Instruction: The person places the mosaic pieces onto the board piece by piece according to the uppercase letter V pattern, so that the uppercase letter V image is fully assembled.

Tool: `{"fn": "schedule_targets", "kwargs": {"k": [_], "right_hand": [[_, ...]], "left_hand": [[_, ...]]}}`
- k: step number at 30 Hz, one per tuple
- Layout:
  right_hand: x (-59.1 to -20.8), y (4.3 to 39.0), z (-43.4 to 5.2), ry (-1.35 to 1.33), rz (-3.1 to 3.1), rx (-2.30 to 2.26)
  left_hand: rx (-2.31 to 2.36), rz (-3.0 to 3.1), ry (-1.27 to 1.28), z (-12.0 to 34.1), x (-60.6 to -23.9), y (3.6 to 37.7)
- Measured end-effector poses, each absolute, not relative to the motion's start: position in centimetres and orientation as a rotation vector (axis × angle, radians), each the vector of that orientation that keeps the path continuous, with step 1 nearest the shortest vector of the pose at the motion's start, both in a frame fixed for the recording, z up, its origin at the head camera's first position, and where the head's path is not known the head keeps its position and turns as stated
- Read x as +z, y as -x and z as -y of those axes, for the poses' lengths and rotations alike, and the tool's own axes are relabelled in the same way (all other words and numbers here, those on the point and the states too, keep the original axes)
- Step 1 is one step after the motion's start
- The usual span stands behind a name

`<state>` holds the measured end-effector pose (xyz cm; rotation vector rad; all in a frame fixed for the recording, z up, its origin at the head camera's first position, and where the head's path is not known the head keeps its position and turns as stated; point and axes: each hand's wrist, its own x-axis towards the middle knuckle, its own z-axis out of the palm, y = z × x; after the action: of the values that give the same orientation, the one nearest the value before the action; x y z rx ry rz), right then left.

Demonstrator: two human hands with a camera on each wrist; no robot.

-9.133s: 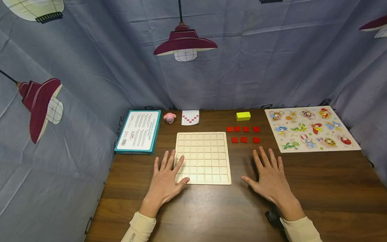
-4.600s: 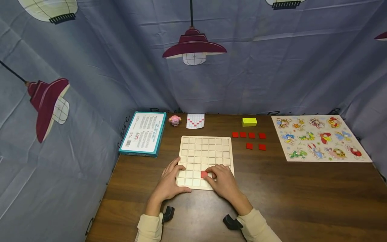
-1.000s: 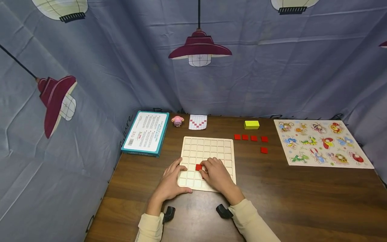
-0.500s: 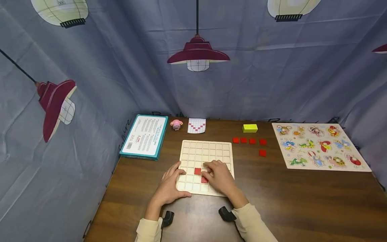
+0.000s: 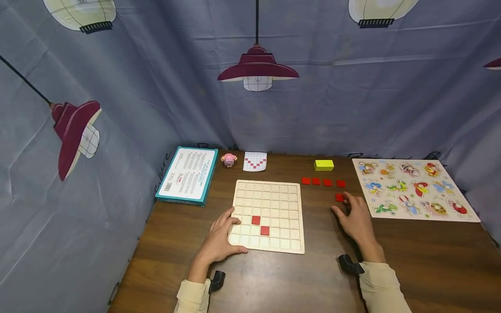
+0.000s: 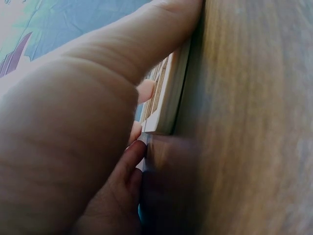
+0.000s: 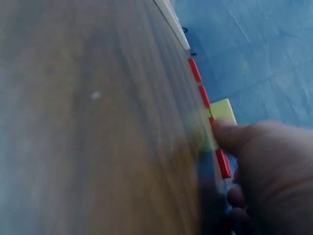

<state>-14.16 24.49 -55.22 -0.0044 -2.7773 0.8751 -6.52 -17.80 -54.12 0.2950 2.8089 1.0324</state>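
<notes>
Red tile (image 5: 339, 197) just beside right hand (image 5: 354, 216) fingertips, fingers loosely curled, holding nothing; left hand (image 5: 219, 237) flat on grid board (image 5: 282, 204).

Reds on pale wood

Two red tiles (image 5: 260, 225) are sitting in the pale gridded board (image 5: 287, 243); a yellow block (image 5: 323, 165) and teal-edged box (image 5: 187, 175) are lining the brown table's (image 5: 430, 261) far edge.

- Cream long sleeves (image 5: 381, 284) with ribbed cuffs cover both forearms.
- A small black camera mount (image 5: 349, 265) sits at each wrist.
- Both hands are bare, without rings.
</notes>
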Motion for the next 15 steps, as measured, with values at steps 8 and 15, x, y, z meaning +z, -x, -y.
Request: {"fn": "schedule_targets", "kwargs": {"k": [8,15], "right_hand": [[-56.13,14.81,-24.33,0.192,2.778,0.86],[-56.22,15.11,-24.18,0.24,2.765,0.874]], "left_hand": [[1.067,-2.791,-0.31,17.61,-53.97,6.42],[1.058,-2.812,-0.303,17.73,-54.19,6.65]]}}
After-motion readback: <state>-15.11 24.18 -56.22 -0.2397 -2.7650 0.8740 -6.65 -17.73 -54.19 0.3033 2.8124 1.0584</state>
